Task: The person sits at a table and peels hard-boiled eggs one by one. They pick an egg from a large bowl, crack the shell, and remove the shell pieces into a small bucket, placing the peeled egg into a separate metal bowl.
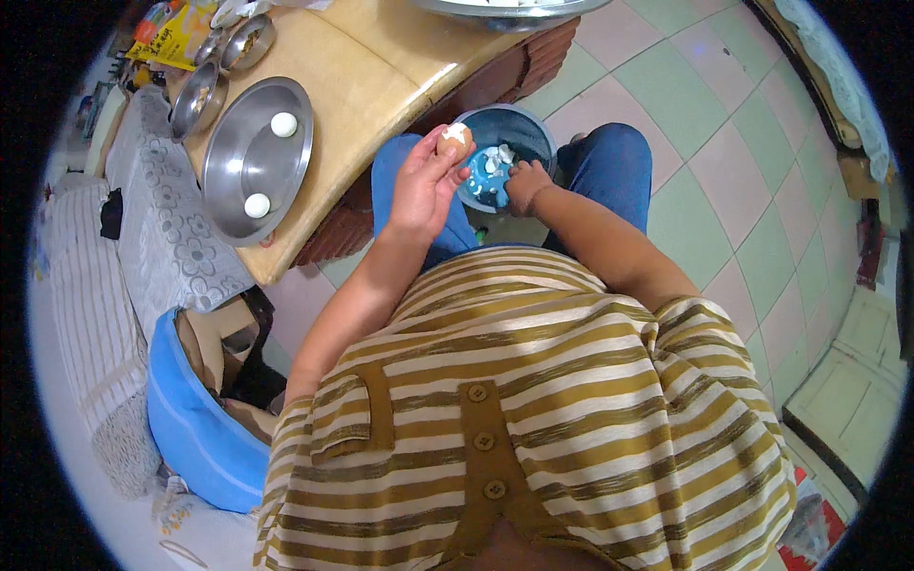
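My left hand [425, 185] holds a brown-shelled egg [455, 141] between thumb and fingers. A patch of white shows on its upper side, where the shell is off. My right hand [527, 187] is at the right side of a bucket [544, 128], its fingers bent over the inside; whether they pinch anything cannot be made out. Bits of eggshell [494, 160] lie on the blue bottom of the bucket, which stands between my knees. On the table to the left, a wide steel basin [246, 153] contains two white peeled eggs, one [283, 125] farther away and one [257, 205] nearer.
The tan tabletop [357, 64] has a rounded edge close to my left arm. Small steel bowls [248, 43] with food bits and a yellow packet [175, 39] sit at its far left. Another steel basin [500, 20] with white pieces overhangs the edge. A blue-covered seat [193, 421] is at left.
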### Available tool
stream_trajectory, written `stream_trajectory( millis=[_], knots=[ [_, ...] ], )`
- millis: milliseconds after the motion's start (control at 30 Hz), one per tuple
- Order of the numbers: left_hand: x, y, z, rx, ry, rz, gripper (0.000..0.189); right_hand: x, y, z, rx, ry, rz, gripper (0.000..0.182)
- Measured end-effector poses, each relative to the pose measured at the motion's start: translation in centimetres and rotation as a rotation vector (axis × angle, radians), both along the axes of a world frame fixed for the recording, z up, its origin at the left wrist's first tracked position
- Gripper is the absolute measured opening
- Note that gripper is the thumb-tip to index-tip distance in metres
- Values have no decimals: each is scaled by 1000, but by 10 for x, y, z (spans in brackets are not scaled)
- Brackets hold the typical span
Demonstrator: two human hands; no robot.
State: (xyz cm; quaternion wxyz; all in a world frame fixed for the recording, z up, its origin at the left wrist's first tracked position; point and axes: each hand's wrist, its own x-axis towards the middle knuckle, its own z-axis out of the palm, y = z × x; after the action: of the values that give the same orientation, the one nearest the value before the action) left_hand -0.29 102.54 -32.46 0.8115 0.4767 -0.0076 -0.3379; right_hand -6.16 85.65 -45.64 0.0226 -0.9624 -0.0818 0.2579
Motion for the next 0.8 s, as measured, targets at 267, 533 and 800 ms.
stream_trajectory(
  millis=[267,533,800],
  knots=[
    [-11,-4,19,66,-84,-20,39,-8,0,-31,-133,-51,204,17],
    [-21,-4,34,87,-137,40,40,-9,7,-48,-138,-23,380,16],
    [-18,-9,28,99,-198,55,45,-3,0,-44,369,-272,-145,25]
  ],
)
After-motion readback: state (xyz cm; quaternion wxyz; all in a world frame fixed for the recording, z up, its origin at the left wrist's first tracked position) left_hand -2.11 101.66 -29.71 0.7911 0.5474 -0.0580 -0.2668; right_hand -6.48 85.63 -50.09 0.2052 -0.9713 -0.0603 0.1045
